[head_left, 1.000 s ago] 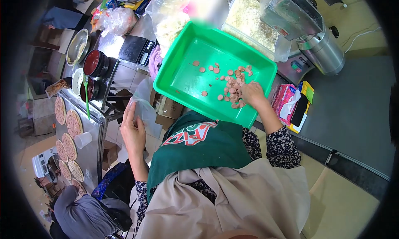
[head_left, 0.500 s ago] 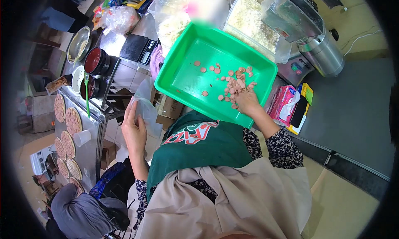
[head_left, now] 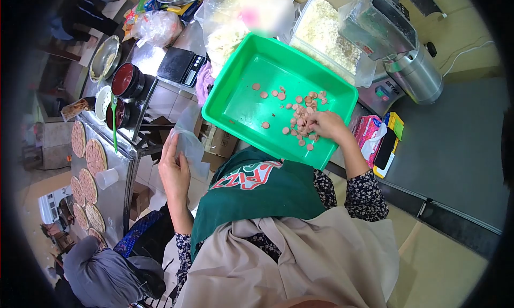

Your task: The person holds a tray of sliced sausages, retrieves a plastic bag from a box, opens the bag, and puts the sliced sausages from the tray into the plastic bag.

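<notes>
A green tray (head_left: 235,78) holds several round brown slices (head_left: 300,112), heaped mostly toward its right side. My right hand (head_left: 327,126) is inside the tray at the heap, fingers pinched together at the slices; whether a slice is between the fingertips is too small to make out. Left of the tray, my left hand (head_left: 175,171) holds a clear plastic bag (head_left: 191,147) between thumb and fingers, with the bag hanging open beside the tray.
Behind the tray stands a container of white shreds (head_left: 324,27). A metal machine (head_left: 412,72) and a tissue pack (head_left: 368,137) are at right. Flat topped rounds (head_left: 95,157), bowls (head_left: 124,80) and a scale (head_left: 181,66) are at left. A co-worker (head_left: 107,270) is at lower left.
My right hand moved down toward me, then back up slightly, and stays at the slices. Some slices have shifted. My left hand still holds the bag.
</notes>
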`<state>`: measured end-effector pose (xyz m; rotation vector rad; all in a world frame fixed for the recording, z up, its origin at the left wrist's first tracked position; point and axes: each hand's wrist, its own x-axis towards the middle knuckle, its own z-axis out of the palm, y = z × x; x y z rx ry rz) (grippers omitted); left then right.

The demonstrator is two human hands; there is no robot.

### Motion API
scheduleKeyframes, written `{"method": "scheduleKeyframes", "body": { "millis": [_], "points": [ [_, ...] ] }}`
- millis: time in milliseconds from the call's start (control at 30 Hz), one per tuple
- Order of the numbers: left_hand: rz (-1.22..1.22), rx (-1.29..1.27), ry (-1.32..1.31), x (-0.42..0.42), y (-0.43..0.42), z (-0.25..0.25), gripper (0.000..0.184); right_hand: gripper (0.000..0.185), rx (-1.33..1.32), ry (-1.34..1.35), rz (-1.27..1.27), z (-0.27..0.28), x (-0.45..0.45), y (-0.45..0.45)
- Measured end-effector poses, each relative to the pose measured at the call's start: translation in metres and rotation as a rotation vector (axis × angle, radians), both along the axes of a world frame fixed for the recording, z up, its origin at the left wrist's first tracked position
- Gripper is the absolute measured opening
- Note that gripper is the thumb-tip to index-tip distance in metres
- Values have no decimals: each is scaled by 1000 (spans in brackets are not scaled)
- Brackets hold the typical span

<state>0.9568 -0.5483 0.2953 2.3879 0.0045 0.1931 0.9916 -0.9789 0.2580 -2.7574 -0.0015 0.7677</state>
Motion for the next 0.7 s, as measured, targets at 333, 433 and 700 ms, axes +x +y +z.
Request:
{"method": "scheduleKeyframes", "body": {
  "millis": [333, 433, 700],
  "points": [
    [-9, -18, 8, -1, -3, 3, 48, 17, -253, -85, 150, -36, -2, 10],
    [-10, 4, 5, -3, -5, 7, 51, 18, -248, -299, 151, -45, -7, 18],
    [-7, -45, 24, -6, -8, 6, 53, 27, -328, -587, 327, -77, -9, 24]
  ]
}}
